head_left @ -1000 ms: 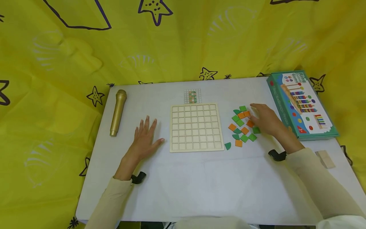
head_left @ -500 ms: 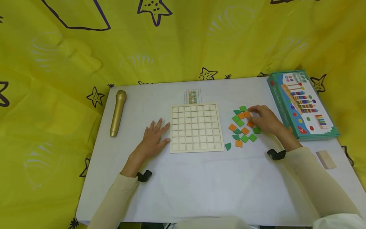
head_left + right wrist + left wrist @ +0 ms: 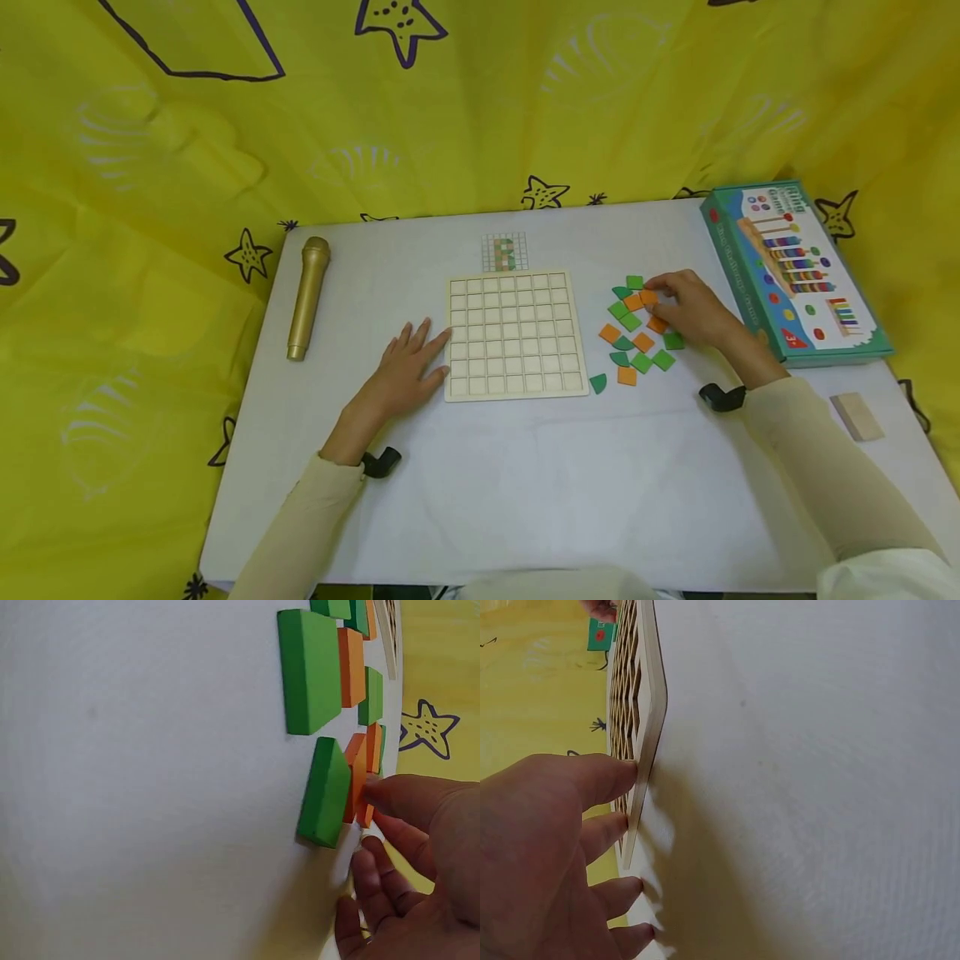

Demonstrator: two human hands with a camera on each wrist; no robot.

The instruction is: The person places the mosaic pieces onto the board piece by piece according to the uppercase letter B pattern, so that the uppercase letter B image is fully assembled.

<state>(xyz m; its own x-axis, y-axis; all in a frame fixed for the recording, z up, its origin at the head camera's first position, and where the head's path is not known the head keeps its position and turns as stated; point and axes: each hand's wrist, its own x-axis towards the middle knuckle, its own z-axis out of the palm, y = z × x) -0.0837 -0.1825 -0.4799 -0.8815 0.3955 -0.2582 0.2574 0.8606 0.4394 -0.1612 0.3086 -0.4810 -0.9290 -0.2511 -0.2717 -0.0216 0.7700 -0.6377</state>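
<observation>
My left hand (image 3: 401, 375) lies with spread fingers at the left edge of a pale wooden grid board (image 3: 514, 333). In the left wrist view the thumb and index fingertip touch the board's rim (image 3: 651, 720). At the right, my right hand (image 3: 693, 310) reaches into a scatter of flat tiles. Its thumb and index finger pinch an orange square tile (image 3: 365, 815), partly hidden by the thumb. Near these fingers lie a green square tile (image 3: 327, 791) and other orange squares. Dark green quarter-round tiles (image 3: 597, 383) are among the pile.
A small gridded pattern card (image 3: 506, 252) lies behind the board. A gold microphone (image 3: 308, 298) rests at the left. A green game box (image 3: 795, 275) stands at the right, with a small wooden block (image 3: 857, 417) in front of it. A yellow curtain (image 3: 465, 108) hangs behind the white table (image 3: 480, 483).
My left hand has moved right, from the bare table to the board's left edge. My right hand has shifted slightly left, and its fingertips have come together on an orange tile.
</observation>
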